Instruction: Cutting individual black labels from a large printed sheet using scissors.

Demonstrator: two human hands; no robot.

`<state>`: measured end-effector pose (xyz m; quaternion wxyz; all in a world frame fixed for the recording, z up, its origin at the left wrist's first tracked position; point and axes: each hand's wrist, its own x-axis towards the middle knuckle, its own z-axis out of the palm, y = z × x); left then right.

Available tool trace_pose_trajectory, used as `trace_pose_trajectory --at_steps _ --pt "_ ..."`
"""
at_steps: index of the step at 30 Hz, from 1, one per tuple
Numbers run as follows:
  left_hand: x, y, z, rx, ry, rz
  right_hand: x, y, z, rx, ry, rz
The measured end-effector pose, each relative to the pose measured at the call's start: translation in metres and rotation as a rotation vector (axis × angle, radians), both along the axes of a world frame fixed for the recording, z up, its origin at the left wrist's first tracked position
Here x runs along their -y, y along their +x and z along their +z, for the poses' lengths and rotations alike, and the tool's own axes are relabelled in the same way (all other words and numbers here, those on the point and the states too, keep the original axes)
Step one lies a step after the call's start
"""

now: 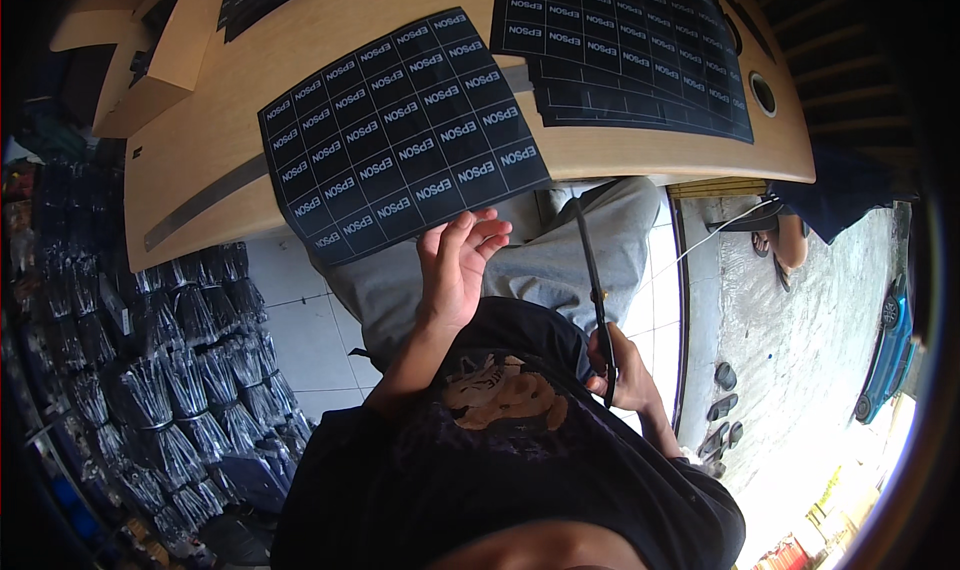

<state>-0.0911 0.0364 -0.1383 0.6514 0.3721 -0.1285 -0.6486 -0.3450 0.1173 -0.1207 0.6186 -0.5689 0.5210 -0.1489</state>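
My left hand [458, 266] is raised with its fingers spread, fingertips at the near edge of a black sheet of printed white labels [400, 130] that overhangs the wooden table [240, 90]. It does not appear to grip the sheet. My right hand [625, 370] sits lower by my lap and holds a pair of long black scissors [592, 280], blades pointing up toward the table edge. A stack of similar black label sheets [630, 45] lies on the table to the right.
Many bundles of black items wrapped in clear plastic [170, 370] are piled on the tiled floor at my left. A cardboard box [150, 60] stands at the table's left end. Another person's foot in a sandal [785, 240] and several sandals [720, 410] are at the right.
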Motion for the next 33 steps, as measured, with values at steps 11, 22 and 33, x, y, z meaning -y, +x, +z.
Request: trace_pose_trajectory --at_steps 11,22,33 --pt "0.02 -0.021 0.01 0.027 0.128 0.114 -0.002 0.022 -0.011 0.134 0.036 0.099" --pt "0.009 -0.016 -0.002 0.172 0.035 0.096 0.006 0.039 -0.01 0.23 0.065 0.167" --pt "0.0 -0.014 -0.003 0.154 0.014 0.095 0.005 0.054 -0.012 0.309 0.025 0.155"
